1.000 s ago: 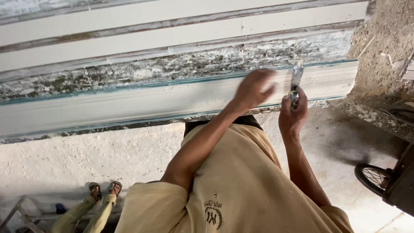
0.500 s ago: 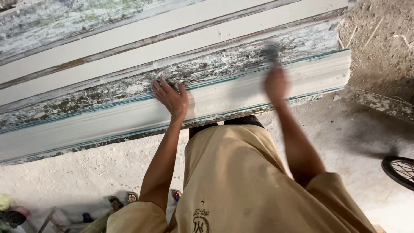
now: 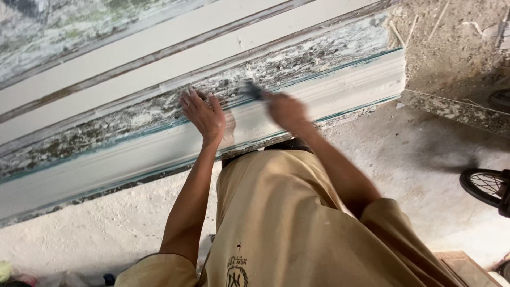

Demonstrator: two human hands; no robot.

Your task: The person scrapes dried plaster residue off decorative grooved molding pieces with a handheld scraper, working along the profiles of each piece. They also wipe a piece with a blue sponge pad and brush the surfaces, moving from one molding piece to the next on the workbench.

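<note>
Scraping moulding [image 3: 329, 90] with scraper [image 3: 251, 89], right hand [image 3: 285, 110]

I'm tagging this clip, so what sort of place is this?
Probably an outdoor or semi-open work area where old woodwork is being refinished. A long moulded frame with flaking paint lies on a rough concrete floor, and a bicycle wheel stands at the right.

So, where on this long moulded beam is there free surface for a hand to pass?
The smooth white lower band is bare left of the left hand, and again right of the blurred right hand up to the rough concrete pillar. Between the hands it is tight: the small dark scraping tool works on the flaking, mottled band.
</note>
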